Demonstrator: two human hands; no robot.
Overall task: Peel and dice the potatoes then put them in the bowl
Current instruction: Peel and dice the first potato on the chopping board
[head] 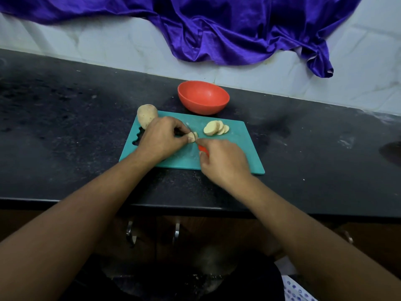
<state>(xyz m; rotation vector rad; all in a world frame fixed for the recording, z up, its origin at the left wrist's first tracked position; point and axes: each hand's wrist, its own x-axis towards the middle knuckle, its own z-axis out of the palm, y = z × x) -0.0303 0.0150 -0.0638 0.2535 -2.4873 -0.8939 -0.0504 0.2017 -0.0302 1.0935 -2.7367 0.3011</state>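
Note:
On the teal cutting board (234,148) my left hand (161,137) pinches a small peeled potato piece (192,136) near the board's middle. My right hand (223,161) grips a knife by its red handle (202,148); the blade runs up to the piece and is mostly hidden. A fanned stack of potato slices (216,128) lies to the right of the piece. One whole unpeeled potato (146,115) rests on the board's far left corner, partly behind my left hand. The red bowl (202,97) stands just beyond the board, nothing visible inside.
The board lies on a dark speckled counter (65,127) with its front edge close to me. A white tiled wall (130,51) rises behind the bowl, with purple cloth (227,29) draped over it. Cabinet handles (130,232) show below the counter.

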